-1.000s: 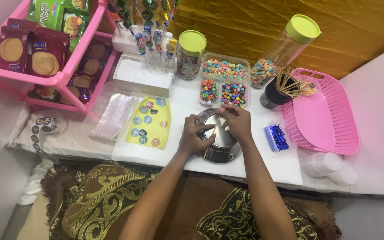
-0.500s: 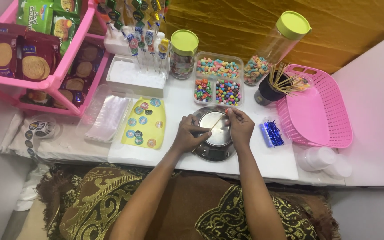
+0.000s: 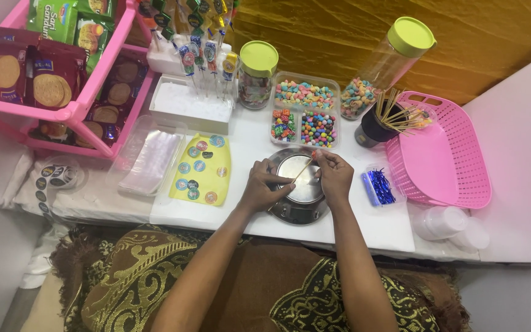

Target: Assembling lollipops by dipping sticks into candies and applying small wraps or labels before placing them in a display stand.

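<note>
My left hand [image 3: 264,186] and my right hand [image 3: 333,174] meet over a round metal plate [image 3: 300,192] on the white table [image 3: 364,229]. Between them runs a thin wooden skewer [image 3: 301,170]: the left fingers pinch its lower end, the right fingers pinch its upper end, where something small and coloured sits at the fingertips. Just behind the plate stands a clear divided tray of coloured candies [image 3: 305,110].
A dark cup of skewers [image 3: 381,122] and a pink basket [image 3: 444,154] stand at the right. Two lidded candy jars [image 3: 257,75] stand behind. A yellow sticker sheet [image 3: 203,169], clear bags [image 3: 152,161], blue twist ties [image 3: 379,186] and a pink snack rack [image 3: 62,74] surround the plate.
Both hands stay over the plate with small finger shifts along the skewer. The view has drifted slightly, nothing else on the table has moved.
</note>
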